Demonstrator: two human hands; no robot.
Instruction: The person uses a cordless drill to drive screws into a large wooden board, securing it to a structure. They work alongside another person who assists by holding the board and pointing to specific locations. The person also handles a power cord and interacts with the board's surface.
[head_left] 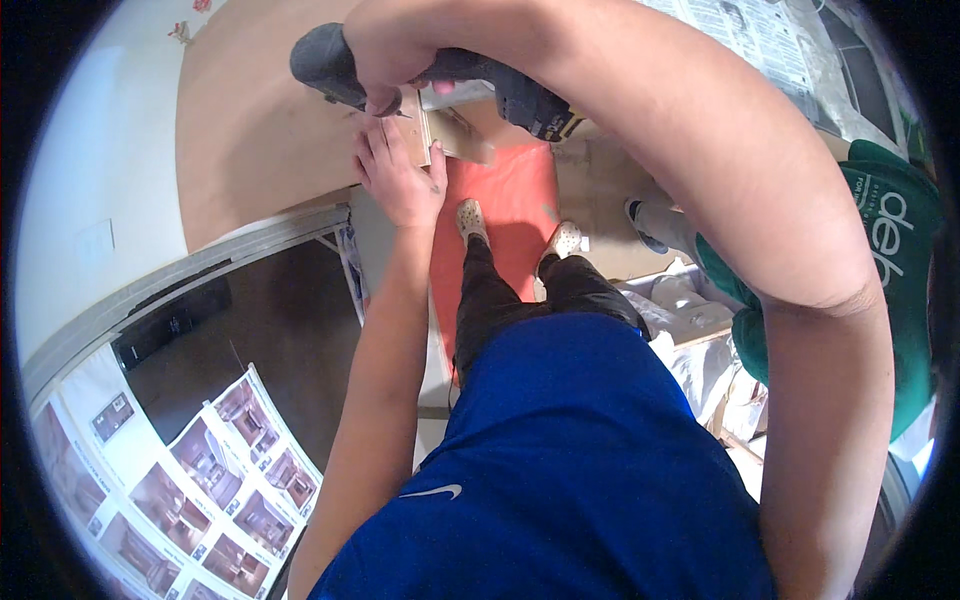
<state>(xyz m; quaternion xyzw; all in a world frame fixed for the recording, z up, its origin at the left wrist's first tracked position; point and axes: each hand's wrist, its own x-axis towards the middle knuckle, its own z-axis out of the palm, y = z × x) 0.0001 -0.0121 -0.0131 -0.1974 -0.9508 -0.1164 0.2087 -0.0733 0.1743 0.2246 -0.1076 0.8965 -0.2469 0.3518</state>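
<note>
Right arm: enters at the lower right edge, bends sharply at the elbow, and crosses the top of the view toward the left.
Right hand (385, 50): closed around the grip of a black drill (325, 65); wrist bent downward.
Left arm: rises nearly straight from the lower edge.
Left hand (402, 190): pinching a wooden board (415, 140), thumb at its right edge, fingers extended on the left.
Board position: beneath the drill's front end, between left thumb and fingers; its far part lies under the right hand's side of the work.
Drill position: above the left fingertips, body to the left, yellow-marked base to the right.
Hidden or cut off: right wrist partly outside the upper edge; drill base partly behind the forearm; whether the drill tip touches the board cannot be told.
Surroundings: brown panel (270, 130) at left; red mat (510, 205) below the board, under light shoes (470, 218).
</note>
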